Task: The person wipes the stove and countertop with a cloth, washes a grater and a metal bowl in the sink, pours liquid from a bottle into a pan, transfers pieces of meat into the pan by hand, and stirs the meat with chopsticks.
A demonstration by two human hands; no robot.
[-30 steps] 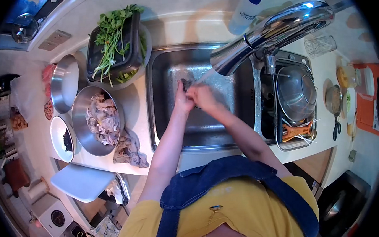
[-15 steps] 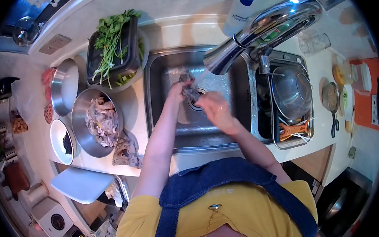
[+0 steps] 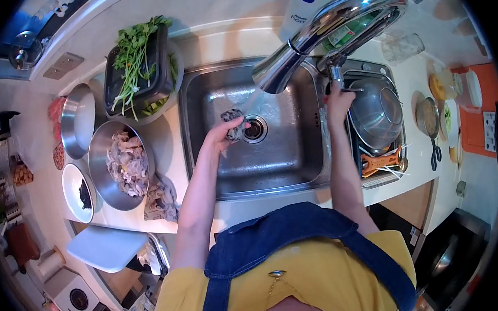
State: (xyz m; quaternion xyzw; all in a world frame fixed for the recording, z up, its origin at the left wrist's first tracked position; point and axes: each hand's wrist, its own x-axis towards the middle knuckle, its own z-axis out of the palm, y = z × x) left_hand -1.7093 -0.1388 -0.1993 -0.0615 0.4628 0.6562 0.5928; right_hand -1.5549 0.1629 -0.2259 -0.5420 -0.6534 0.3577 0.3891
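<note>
Beside sink drain [image 3: 255,130], observed grey cloth-like bundle [image 3: 233,116] clamped in left hand [image 3: 221,132], presumably to shed drips into basin [image 3: 281,165]. Found right hand [image 3: 339,104] at faucet lever [image 3: 356,89], likely for flow control; cannot tell whether closed.

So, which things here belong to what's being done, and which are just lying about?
In use: left hand holding a grey wad; right hand at the tap; sink.

Apparently just lying about: leafy greens; blue-capped bottle; drinking glass; small pan.
</note>
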